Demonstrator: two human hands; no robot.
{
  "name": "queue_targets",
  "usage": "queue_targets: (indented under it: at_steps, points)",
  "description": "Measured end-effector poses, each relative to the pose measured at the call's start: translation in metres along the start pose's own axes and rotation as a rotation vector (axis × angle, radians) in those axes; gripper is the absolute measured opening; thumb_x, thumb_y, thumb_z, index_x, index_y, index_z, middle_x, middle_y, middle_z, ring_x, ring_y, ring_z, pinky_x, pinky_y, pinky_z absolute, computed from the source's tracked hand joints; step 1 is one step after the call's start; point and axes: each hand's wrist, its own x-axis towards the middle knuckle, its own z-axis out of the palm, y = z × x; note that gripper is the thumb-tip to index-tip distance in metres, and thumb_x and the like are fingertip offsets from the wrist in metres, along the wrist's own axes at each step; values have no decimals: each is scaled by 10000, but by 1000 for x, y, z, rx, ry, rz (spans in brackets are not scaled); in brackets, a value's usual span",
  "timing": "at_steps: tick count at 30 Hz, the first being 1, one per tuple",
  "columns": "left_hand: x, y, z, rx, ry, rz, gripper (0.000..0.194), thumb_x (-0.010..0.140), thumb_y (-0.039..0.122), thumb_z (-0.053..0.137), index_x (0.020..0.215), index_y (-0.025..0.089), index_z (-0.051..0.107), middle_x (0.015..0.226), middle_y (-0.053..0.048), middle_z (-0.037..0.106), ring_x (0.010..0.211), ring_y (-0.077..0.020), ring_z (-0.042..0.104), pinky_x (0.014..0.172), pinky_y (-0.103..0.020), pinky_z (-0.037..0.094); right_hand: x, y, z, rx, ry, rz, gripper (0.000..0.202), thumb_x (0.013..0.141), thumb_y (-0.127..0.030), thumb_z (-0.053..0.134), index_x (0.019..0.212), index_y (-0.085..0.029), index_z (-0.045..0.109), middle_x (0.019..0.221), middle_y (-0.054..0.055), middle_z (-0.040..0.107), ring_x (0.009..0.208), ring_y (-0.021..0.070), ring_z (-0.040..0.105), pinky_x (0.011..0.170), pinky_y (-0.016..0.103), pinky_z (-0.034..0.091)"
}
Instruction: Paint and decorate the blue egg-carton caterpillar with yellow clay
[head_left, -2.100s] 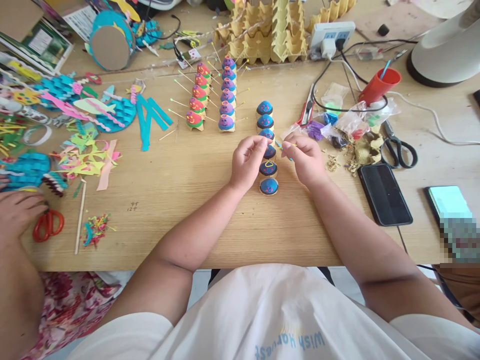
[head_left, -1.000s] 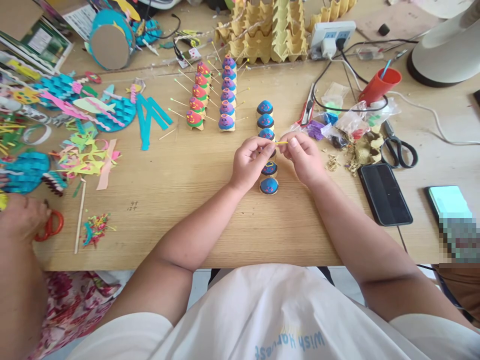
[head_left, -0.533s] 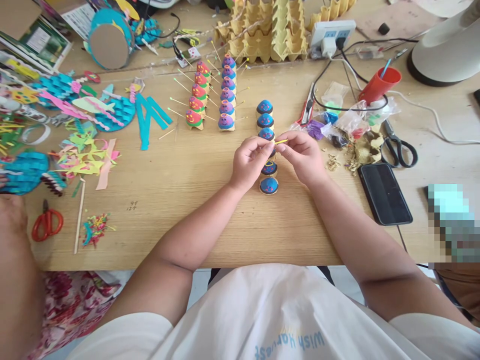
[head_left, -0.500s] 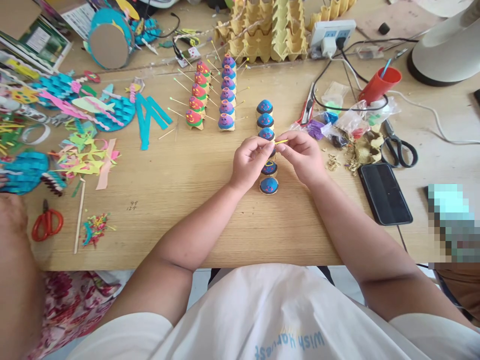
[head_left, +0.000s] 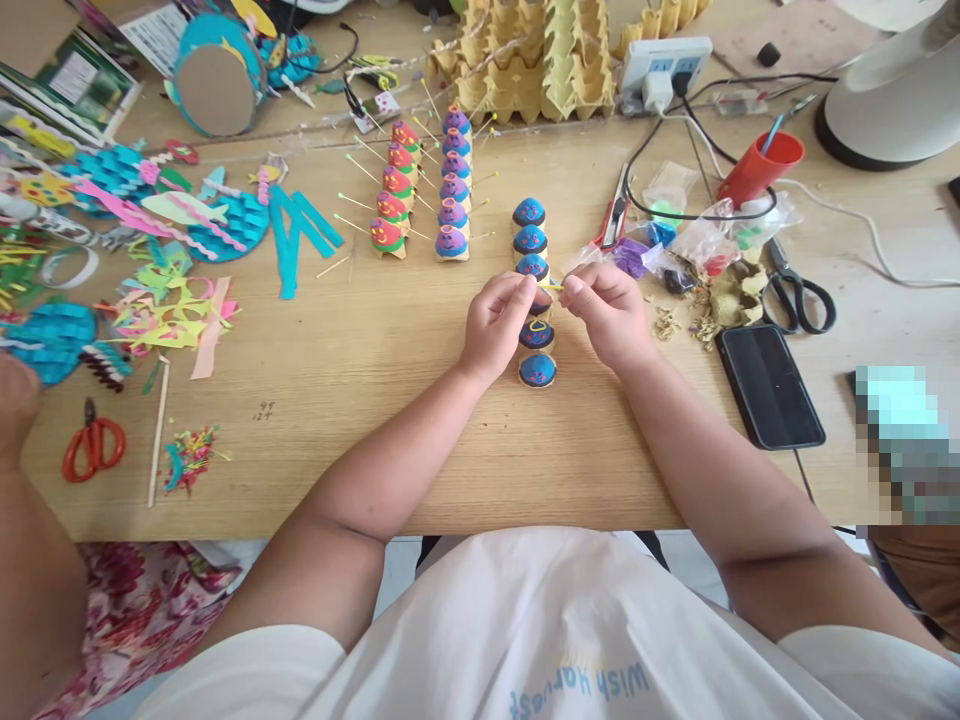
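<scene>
A thin yellow strand [head_left: 553,287], which looks like modelling clay, stretches between my two hands. My left hand [head_left: 495,322] pinches one end between thumb and forefinger, and my right hand [head_left: 611,315] pinches the other. Both hover over a column of blue-topped egg-carton cups with small pink features. The nearest cup [head_left: 538,371] sits below my hands; the one behind it [head_left: 537,336] carries a yellow loop on top. My fingers partly cover a cup in the middle, while the far cups [head_left: 529,212] show beyond.
Left of the column stand rows of purple-blue cups [head_left: 452,241] and red-green cups [head_left: 387,237] with pins sticking out. To the right lie a utility knife [head_left: 616,212], black scissors [head_left: 801,302], a phone [head_left: 771,387] and a red cup [head_left: 760,168]. Another person's arm [head_left: 30,560] is at far left.
My hands have drawn slightly apart, and the yellow strand between them looks thinner. At the left edge, the other person's hand has shifted. The cups stay in place.
</scene>
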Motion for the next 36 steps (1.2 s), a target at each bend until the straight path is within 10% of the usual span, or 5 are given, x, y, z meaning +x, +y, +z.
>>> queue_targets:
  at_steps: [19, 36]
  points:
    - [-2, -15, 3, -47, -53, -8, 457, 905, 681, 832, 1133, 285, 834, 988, -27, 795, 902, -152, 684, 889, -314, 554, 1, 4, 0, 64, 46, 78, 713, 888, -831, 729, 529, -225, 613, 572, -21, 535, 596, 109, 477, 632, 320, 411]
    - [0, -4, 3, 13, 20, 0, 499, 932, 740, 760, 874, 246, 792, 868, -27, 771, 835, -156, 671, 810, -314, 531, 1, 11, -3, 3, -26, 96, 787, 927, -972, 436, 681, -268, 688, 681, 14, 577, 626, 141, 494, 604, 334, 471]
